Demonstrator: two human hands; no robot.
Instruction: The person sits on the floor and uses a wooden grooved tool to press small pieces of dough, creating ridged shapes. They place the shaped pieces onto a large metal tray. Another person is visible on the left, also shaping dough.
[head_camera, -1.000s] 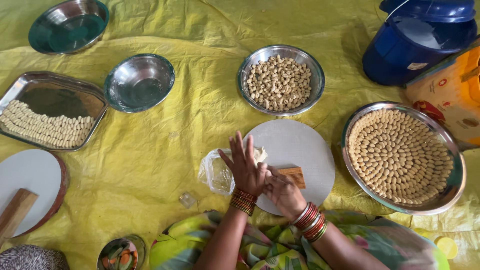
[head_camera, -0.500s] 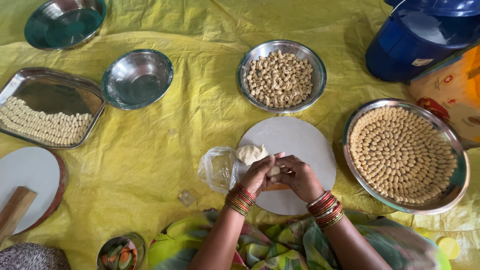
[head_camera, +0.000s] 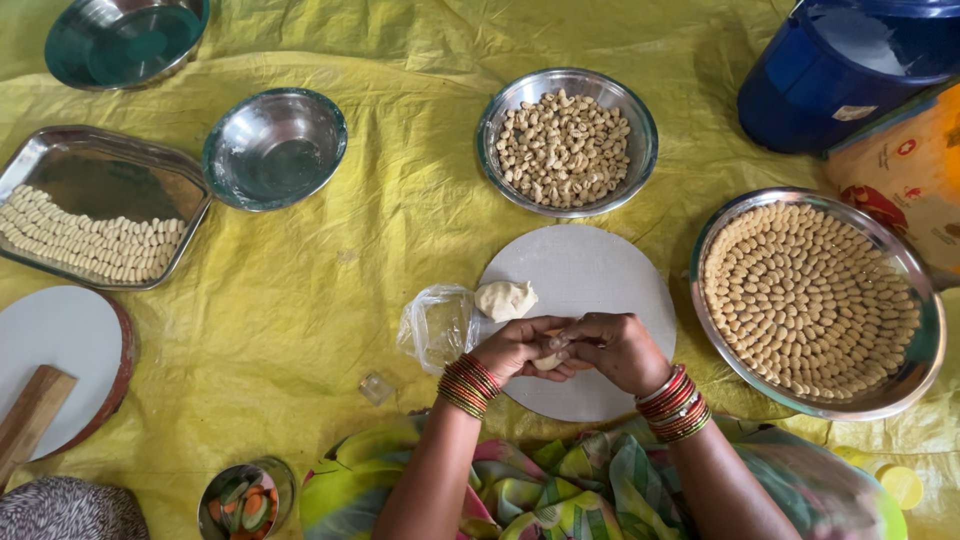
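Observation:
My left hand (head_camera: 520, 348) and my right hand (head_camera: 612, 350) meet over the near edge of a round white board (head_camera: 590, 270). Together they pinch a small piece of pale dough (head_camera: 547, 362) between the fingertips. A larger lump of dough (head_camera: 505, 299) lies on the board's left edge, beside a crumpled clear plastic bag (head_camera: 438, 325). Both wrists wear stacks of red and gold bangles.
A steel bowl of small shaped dough pieces (head_camera: 567, 142) stands behind the board. A round steel tray (head_camera: 815, 300) packed with pieces sits right. Left: a rectangular tray (head_camera: 95, 205) with rows, an empty bowl (head_camera: 275, 148), another round board (head_camera: 60, 350). Blue bucket (head_camera: 850, 70) top right.
My left hand came off the plastic bag and dough lump and joined my right hand. Both now close on a small dough piece at the board's near edge.

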